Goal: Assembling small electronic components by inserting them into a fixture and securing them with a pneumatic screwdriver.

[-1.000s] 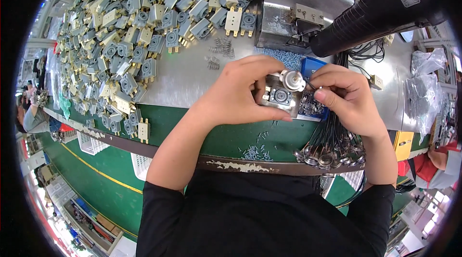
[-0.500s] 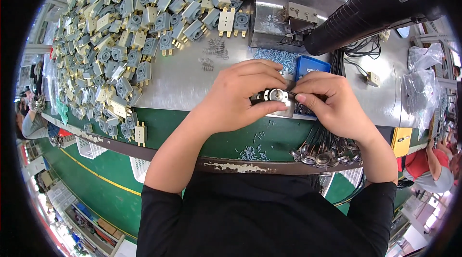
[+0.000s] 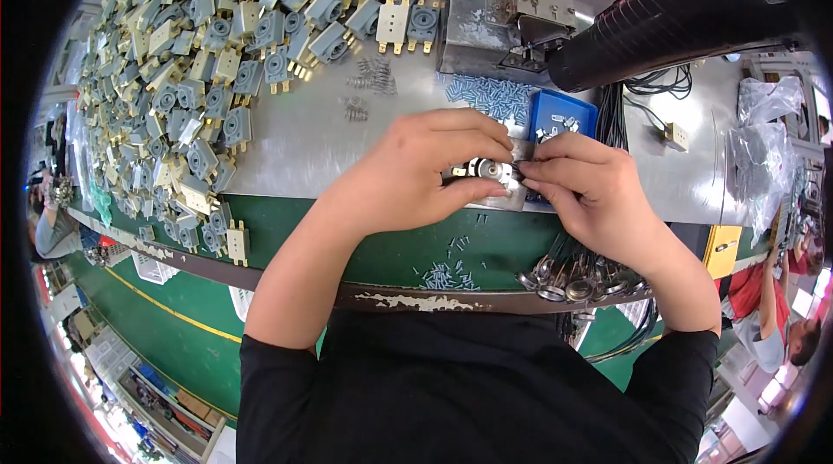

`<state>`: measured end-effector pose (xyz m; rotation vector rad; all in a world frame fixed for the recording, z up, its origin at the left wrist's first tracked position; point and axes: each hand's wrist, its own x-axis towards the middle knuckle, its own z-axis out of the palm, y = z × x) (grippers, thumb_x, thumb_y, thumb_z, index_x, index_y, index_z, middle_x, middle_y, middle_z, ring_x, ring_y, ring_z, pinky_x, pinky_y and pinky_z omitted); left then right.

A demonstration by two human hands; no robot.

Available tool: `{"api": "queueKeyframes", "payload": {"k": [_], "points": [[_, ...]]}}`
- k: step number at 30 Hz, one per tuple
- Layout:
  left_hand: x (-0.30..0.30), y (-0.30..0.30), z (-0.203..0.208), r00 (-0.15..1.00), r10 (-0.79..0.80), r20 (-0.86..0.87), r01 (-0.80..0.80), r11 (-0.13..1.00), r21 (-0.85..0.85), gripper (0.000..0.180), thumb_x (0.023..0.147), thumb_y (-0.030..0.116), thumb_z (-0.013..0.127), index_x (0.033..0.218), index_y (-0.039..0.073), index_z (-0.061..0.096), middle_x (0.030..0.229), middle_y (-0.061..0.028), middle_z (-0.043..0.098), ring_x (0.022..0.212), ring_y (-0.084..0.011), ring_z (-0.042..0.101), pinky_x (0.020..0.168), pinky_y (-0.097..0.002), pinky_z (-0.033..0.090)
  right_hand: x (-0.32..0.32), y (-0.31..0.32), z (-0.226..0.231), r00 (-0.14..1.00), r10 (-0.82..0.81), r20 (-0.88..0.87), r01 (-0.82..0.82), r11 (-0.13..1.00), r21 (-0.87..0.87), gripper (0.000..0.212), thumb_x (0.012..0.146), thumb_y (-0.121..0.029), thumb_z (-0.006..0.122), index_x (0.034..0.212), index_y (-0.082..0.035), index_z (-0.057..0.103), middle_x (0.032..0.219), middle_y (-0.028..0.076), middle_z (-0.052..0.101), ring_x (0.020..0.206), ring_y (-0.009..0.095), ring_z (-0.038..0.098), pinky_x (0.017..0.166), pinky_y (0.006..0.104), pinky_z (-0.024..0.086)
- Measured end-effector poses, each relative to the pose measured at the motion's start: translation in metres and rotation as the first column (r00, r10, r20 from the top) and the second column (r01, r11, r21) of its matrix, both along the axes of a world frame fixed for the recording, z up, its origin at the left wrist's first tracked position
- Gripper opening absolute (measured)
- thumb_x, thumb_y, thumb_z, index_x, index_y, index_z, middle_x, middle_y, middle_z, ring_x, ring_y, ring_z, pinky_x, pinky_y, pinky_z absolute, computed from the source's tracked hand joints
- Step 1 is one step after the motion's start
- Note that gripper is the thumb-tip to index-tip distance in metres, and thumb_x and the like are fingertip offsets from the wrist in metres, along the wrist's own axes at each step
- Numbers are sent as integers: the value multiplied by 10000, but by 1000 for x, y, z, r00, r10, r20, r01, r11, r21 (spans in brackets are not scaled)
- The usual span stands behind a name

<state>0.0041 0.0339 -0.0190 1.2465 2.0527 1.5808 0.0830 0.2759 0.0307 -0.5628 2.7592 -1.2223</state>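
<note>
My left hand point(image 3: 434, 164) is closed round a small part with a round metal centre and a dark body point(image 3: 491, 171), thumb in front and fingers behind. Against the right side of that part, my right hand point(image 3: 590, 177) pinches with thumb and forefinger; what lies between those fingertips is too small to tell. Just behind both hands are a heap of small bluish screws point(image 3: 490, 95) and a blue tray point(image 3: 568, 110) holding small metal pieces. Partly hidden under the hands is a small metal plate on the worktop.
Many grey-and-cream switch-like parts point(image 3: 234, 47) are piled at left, with springs point(image 3: 371, 78) beside them. A metal fixture point(image 3: 486, 13) and a black cylindrical tool point(image 3: 668, 21) stand behind. Round metal parts with wires point(image 3: 581, 280) and loose screws point(image 3: 444, 276) lie near the front edge.
My right fingertips have drawn in closer to the part and a little lower, uncovering more of the blue tray. My left hand keeps its hold. The whole view has shifted slightly.
</note>
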Motion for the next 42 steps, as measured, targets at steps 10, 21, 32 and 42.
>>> {"api": "queueKeyframes", "payload": {"k": [10,21,32,42], "points": [[-2,2,-1,1000,9,8,-10,999,35,311,774,54,871,1059,-4,760,1104,-140,767,1152,-325,727,971,-415,589,-26,21,-8,930,273,-244,-238,957,166,266,748,93,758,997,2,787,989,136,721,861,302,725,732,388,600],[1,-1,-7,999,39,-5,-38,994,101,288,818,130,851,1067,23,752,1084,-127,756,1043,-332,718,912,-411,579,-26,3,24,990,97,-104,-93,995,42,256,824,80,751,1067,6,777,966,133,751,860,270,740,790,362,587],[2,-2,-6,999,33,18,-34,997,63,309,795,97,881,1054,15,733,1091,-124,740,1040,-320,718,905,-414,572,-26,-12,16,989,84,-125,-72,993,98,119,815,89,759,913,23,750,965,151,769,909,307,755,831,362,594],[3,-4,-6,999,40,35,-43,996,76,312,790,83,880,1039,11,707,1107,-127,728,1044,-329,709,904,-410,568,-23,-16,18,988,122,-96,-114,990,79,171,797,65,790,957,39,735,957,163,766,880,283,753,815,349,592]]}}
